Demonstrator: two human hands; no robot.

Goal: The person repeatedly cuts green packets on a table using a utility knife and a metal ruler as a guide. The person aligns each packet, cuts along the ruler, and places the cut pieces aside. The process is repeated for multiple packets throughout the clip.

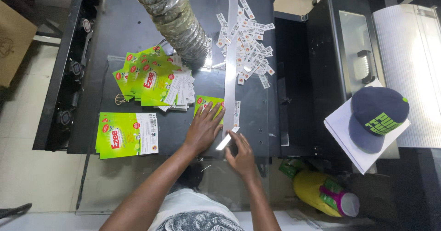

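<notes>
A green label sheet [209,104] lies flat under the fingertips of the left hand [202,129], which reaches forward with fingers spread and pressed down on it, just left of a long metal strip [230,56]. The right hand [240,154], close beside the left, pinches a small white strip [224,142] at the metal strip's near end. Left of the hands lie two stacks of green sheets, one neat [127,134] and one fanned [154,78], on the dark surface [119,24]; beyond lies a heap of small cut labels [245,45], too many to count.

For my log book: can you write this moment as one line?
left hand: flat on green label | right hand: pinching white strip | cut strips: piled beyond
</notes>
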